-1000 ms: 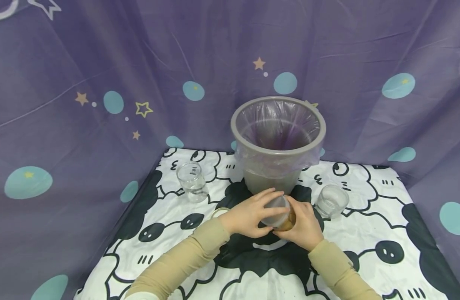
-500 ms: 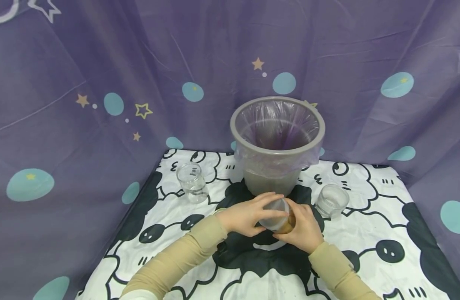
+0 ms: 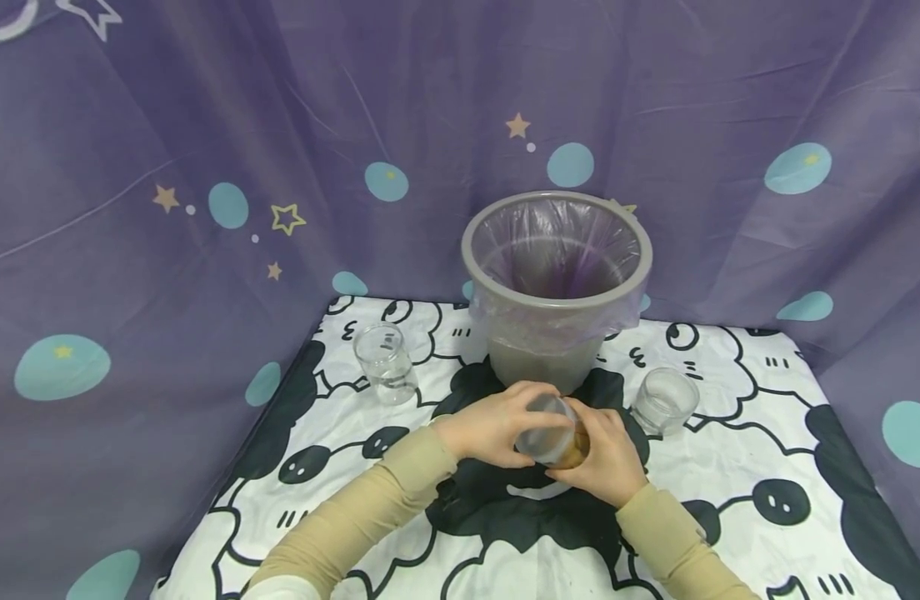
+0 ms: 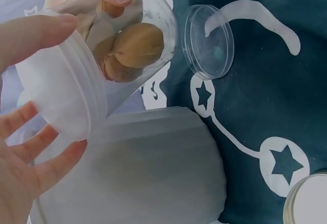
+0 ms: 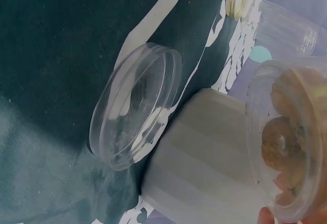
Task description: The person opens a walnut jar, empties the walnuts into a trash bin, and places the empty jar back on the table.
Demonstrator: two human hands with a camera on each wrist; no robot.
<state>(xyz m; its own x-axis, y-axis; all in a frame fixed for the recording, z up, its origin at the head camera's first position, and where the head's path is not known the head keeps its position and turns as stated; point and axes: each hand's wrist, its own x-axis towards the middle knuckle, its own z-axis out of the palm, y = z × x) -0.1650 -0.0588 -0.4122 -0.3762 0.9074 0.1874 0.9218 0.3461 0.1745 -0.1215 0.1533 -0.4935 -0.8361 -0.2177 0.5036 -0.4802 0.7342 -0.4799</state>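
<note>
Between the hands, tilted above the dark cloth, is a clear plastic jar (image 4: 148, 75) holding brown, nut-like pieces (image 4: 138, 45). A frosted white lid (image 4: 64, 83) covers one end of it. My left hand (image 3: 497, 423) has its thumb and fingers spread around this lid. Gripping the jar's other side is my right hand (image 3: 602, 450); the right wrist view shows only its fingertips. Below the jar, a clear shallow lid (image 5: 135, 106) lies on the cloth, hidden in the head view.
A grey bin (image 3: 542, 358) lined with a plastic bag stands just behind the hands. A tall clear glass (image 3: 385, 362) is at the left, a shorter glass jar (image 3: 664, 400) at the right. A gold-rimmed lid (image 4: 309, 201) lies near the left wrist.
The left hand has shifted slightly left with the lid end, and its wrist now covers the gold-rimmed lid in the head view. The right hand keeps its hold on the jar.
</note>
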